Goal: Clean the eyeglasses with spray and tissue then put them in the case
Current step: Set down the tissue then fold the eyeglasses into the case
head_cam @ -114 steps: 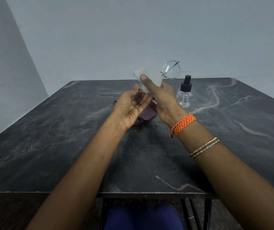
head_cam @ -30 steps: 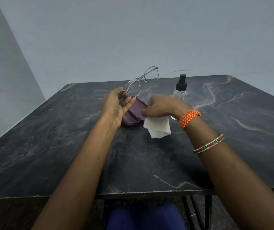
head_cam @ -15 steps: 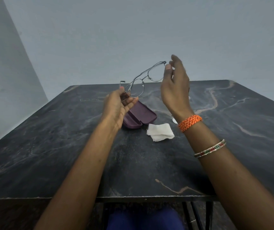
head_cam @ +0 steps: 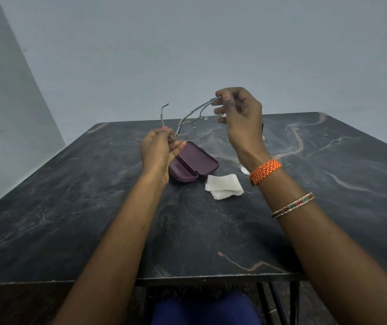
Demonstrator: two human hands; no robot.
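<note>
Eyeglasses [head_cam: 189, 124] held in the air above the far half of the bench [head_cam: 94, 207], over the case [head_cam: 193, 164], not touching it. Long axis of the frame runs from lower left to upper right, the right end higher. Left hand [head_cam: 158, 151] pinches the lower-left end at the rim of one lens, thumb and fingers curled around it; the temple arm on that side stands nearly upright above the hand, its tip bent over. Right hand [head_cam: 240, 116] pinches the upper-right end near the hinge between thumb and forefinger, remaining fingers loosely curled. Frame is thin grey metal with rounded lenses; lenses look clear, finer detail too small to tell. Case is dark purple, lying open on the bench, long axis angled from near left to far right, interior facing up. Tissue [head_cam: 224, 186] white, folded and slightly crumpled, lies flat on the bench just right of the case's near end. Orange woven band [head_cam: 265, 171] and a beaded bangle [head_cam: 293, 204] on the right forearm.
</note>
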